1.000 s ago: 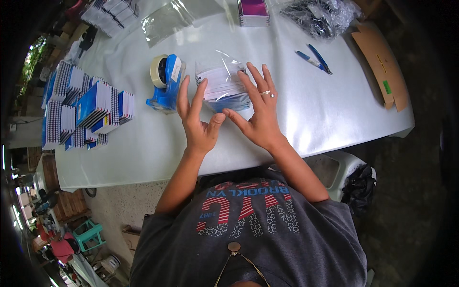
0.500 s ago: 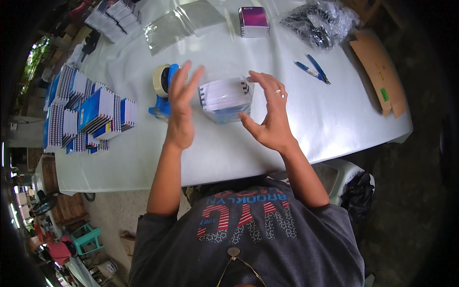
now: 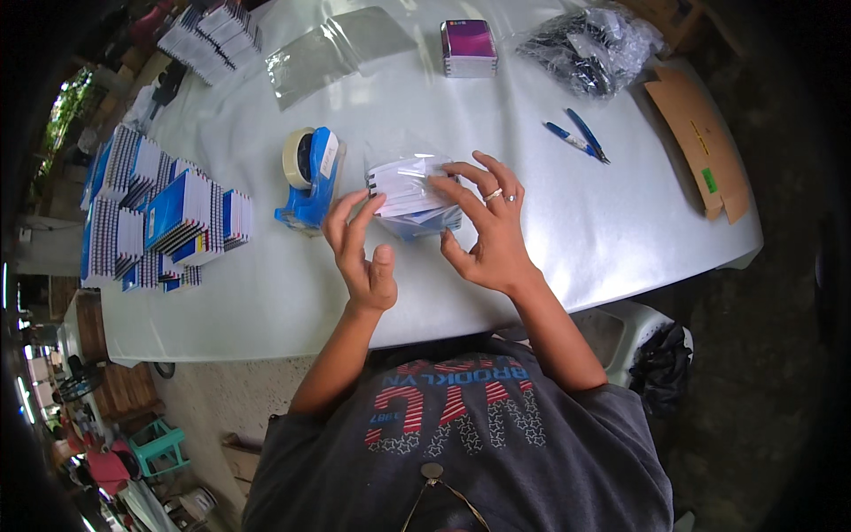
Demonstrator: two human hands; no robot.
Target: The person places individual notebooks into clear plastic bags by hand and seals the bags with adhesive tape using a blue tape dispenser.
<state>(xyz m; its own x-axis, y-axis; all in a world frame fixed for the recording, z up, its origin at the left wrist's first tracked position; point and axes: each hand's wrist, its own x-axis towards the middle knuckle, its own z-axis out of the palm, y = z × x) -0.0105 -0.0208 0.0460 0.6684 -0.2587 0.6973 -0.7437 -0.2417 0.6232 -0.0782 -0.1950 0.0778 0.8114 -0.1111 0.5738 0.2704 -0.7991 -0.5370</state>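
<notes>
A stack of spiral notebooks [image 3: 409, 188] stands on the table in front of me, inside a clear plastic bag [image 3: 403, 152] whose loose end sticks up on the far side. My left hand [image 3: 362, 262] is open at the stack's left, its fingertips by the near left corner. On the other side my right hand [image 3: 486, 222] is open, with its fingers spread over the plastic at the stack's right end and the thumb low by the near side. Just left of the stack stands a blue tape dispenser [image 3: 312, 191] with a cream roll of tape.
Piles of blue spiral notebooks [image 3: 160, 213] fill the left side. At the back lie a flat plastic sheet [image 3: 332, 53], a purple-topped notebook stack [image 3: 470, 49] and a crumpled plastic bundle [image 3: 589, 49]. Blue-handled nippers [image 3: 581, 137] and brown cardboard [image 3: 700, 146] are at the right.
My left hand has come down from beside the dispenser to the stack's near left corner. My right hand's fingers have moved left over the bag, and the plastic's upper part has shifted.
</notes>
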